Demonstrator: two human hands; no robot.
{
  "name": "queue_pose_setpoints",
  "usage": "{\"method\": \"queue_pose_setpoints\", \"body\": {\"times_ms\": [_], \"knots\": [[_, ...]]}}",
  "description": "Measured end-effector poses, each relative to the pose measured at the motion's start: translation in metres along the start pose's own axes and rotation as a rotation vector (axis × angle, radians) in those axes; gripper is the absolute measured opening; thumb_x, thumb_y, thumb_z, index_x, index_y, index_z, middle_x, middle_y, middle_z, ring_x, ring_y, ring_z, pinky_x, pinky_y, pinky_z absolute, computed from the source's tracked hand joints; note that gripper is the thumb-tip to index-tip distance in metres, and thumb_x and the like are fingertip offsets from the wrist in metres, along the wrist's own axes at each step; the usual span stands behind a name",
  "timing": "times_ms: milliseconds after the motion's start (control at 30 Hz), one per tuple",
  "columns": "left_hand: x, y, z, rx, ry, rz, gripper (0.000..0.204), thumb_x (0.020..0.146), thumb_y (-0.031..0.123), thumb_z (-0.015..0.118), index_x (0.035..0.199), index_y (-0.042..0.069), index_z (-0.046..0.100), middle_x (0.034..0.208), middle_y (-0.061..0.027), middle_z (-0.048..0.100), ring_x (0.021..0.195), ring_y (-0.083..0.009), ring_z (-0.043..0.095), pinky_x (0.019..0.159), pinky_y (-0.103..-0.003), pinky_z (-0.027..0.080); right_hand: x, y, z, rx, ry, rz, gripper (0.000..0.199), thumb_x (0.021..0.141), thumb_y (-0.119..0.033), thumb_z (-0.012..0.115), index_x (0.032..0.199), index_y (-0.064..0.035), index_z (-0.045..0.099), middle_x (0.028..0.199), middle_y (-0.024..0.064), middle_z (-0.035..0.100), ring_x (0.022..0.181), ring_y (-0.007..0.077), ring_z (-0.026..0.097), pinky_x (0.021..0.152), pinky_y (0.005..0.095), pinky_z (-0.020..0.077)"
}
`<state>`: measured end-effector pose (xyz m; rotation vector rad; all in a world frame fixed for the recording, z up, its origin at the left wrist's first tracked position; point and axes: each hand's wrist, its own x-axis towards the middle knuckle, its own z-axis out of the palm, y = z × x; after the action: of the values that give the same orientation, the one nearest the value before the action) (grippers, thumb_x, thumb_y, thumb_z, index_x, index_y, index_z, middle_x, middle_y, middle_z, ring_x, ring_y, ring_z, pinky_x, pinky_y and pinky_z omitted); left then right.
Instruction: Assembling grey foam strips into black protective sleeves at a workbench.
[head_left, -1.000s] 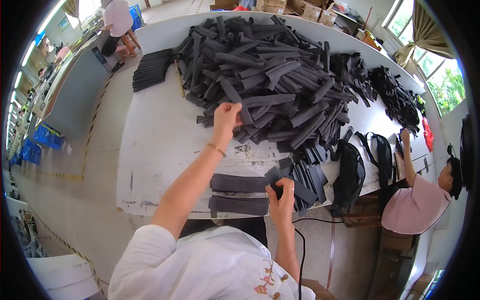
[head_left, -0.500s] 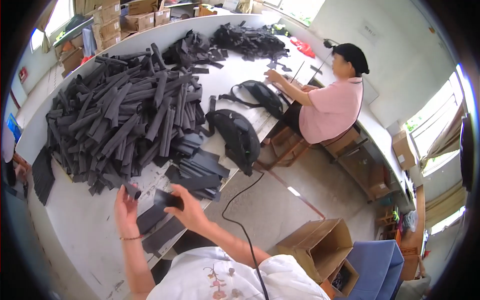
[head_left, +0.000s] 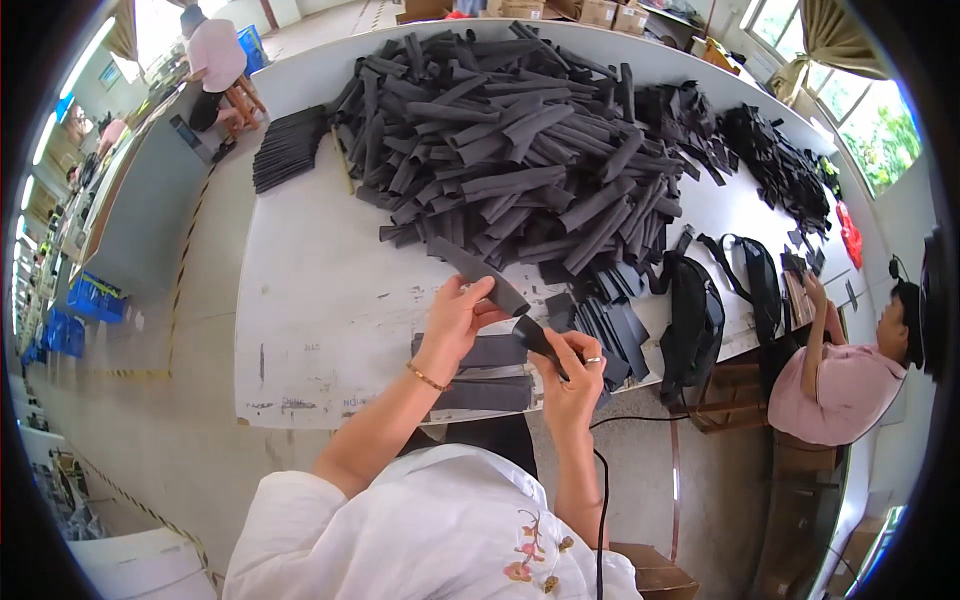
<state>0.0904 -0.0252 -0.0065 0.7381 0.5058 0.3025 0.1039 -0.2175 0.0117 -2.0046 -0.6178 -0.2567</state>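
My left hand grips a dark grey curled strip, which looks like fabric or thin foam. In my right hand is a shorter black curled piece, its end close to the strip's lower end; whether the two touch I cannot tell. Beneath my hands, flat dark strips lie at the near table edge. Just beyond, a big heap of rolled grey strips covers the table. A fanned stack of flat dark strips lies to the right of my hands.
Two black bags lie at the table's right end, near a seated co-worker in pink. A neat row of dark strips sits at the far left. A black cord hangs beside my right arm. Scraps are piled far right.
The view has swung left, bringing the aisle and another person into sight. My hands have come closer together, each still holding its dark piece, and the two ends now nearly meet.
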Motion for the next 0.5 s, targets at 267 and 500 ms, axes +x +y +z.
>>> {"method": "queue_pose_setpoints", "body": {"times_ms": [267, 500], "knots": [[-0.006, 0.002, -0.007, -0.031, -0.039, -0.044, 0.025, 0.094, 0.007, 0.057, 0.115, -0.001, 0.045, 0.108, -0.0221, 0.065, 0.088, -0.0295, 0.070, 0.078, -0.040, 0.060, 0.015, -0.005, -0.003, -0.285, 0.029, -0.287, 0.028, 0.073, -0.011, 0.079, 0.100, -0.0113, 0.073, 0.094, 0.0013, 0.060, 0.088, 0.0219, 0.056, 0.081, 0.0387, 0.0388], [-0.035, -0.002, 0.011, 0.005, -0.055, 0.049, 0.037, 0.094, 0.003, 0.056, 0.125, 0.001, 0.038, 0.112, -0.0230, 0.064, 0.097, -0.0301, 0.068, 0.081, -0.042, 0.060, 0.017, -0.001, 0.003, -0.369, 0.043, -0.413, 0.035, 0.073, -0.012, 0.079, 0.107, -0.0107, 0.070, 0.099, 0.0022, 0.058, 0.088, 0.0243, 0.055, 0.084, 0.0396, 0.0380]]}}
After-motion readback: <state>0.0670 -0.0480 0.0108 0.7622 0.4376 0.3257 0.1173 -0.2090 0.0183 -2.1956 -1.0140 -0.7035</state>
